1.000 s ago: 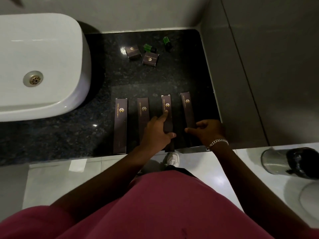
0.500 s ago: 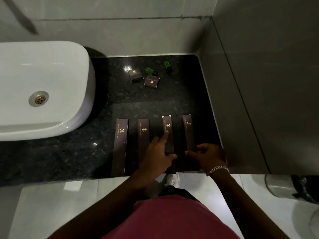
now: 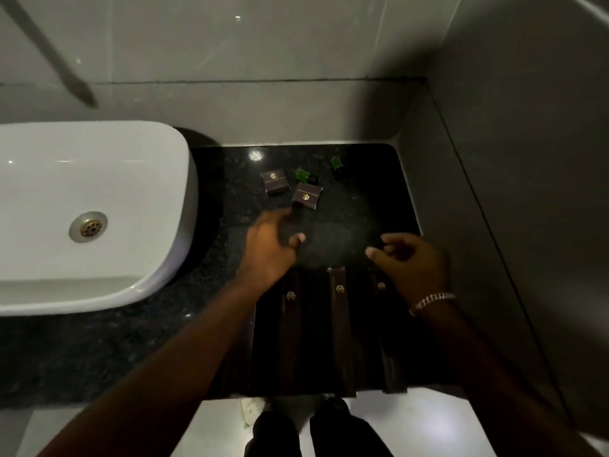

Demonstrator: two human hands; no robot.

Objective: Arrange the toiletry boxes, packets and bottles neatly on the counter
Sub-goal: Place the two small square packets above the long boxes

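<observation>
Grey tiled walls [image 3: 296,61] boxed in the corner; white basin [image 3: 92,206] sat left on the black granite counter [image 3: 356,219]. Long boxes [image 3: 339,324] lay in a parallel row at the front edge. My left hand [image 3: 267,255] reached toward the small boxes [image 3: 306,196], fingers loosely spread, empty. Right hand [image 3: 412,262] hovered half-curled, holding nothing. Green bottles [image 3: 302,174] stood behind. Best bet: pinch one small box, square it to the row.
</observation>
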